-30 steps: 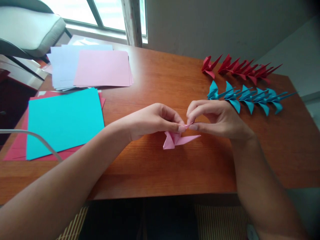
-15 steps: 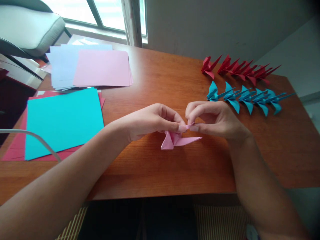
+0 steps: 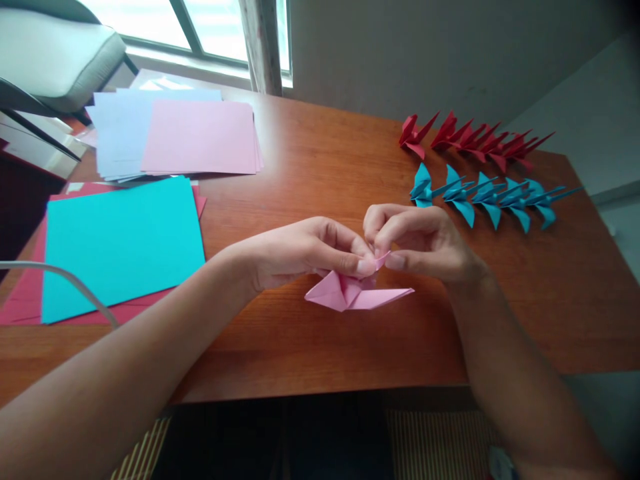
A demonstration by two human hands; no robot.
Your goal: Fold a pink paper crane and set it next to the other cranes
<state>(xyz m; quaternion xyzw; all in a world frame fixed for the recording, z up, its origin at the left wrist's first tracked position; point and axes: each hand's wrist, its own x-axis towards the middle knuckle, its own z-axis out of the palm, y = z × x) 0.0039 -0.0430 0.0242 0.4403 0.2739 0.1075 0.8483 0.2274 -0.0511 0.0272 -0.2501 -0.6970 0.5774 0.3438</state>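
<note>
Pink folded paper (image 3: 351, 293) is partly hidden by the left hand (image 3: 303, 252), the right hand's (image 3: 425, 241) contact unclear | left of the left hand, red sheets (image 3: 24, 303), cropped by the frame, lie mostly under a turquoise sheet (image 3: 125, 247) | white cable (image 3: 77, 283) there disappears behind the forearm (image 3: 165, 340) | beyond the right hand, red cranes (image 3: 470, 141) partly hide one another

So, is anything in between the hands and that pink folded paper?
Nothing visible is: the left hand pinches the pink folded paper directly, and the right hand is at its upper tip. The blue cranes lie beyond, not between.
</note>
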